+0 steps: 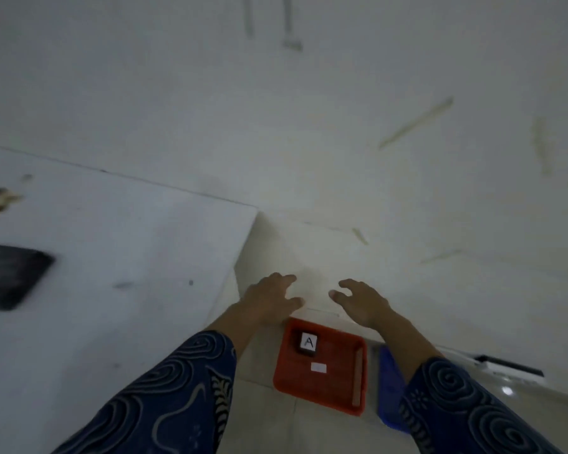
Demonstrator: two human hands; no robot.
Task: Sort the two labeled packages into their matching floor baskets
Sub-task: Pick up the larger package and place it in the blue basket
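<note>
While hands empty, dark package [307,344] labeled "A" in orange basket [335,398].

Basket [322,385]: orange-red throughout, with a tan strip [358,376] along its right side and a small white tag [318,367] on its floor. Package [308,344]: dark body, white label bearing a black letter "A". Second basket [389,391]: blue. Sleeves [164,398]: dark navy, printed with grey swirl and spiral lines. Table [112,244]: white, with scattered grey marks. Slab [10,276] on the table: black. Floor [263,421]: pale cream tile. Wall [309,109]: off-white with yellowish streaks.
</note>
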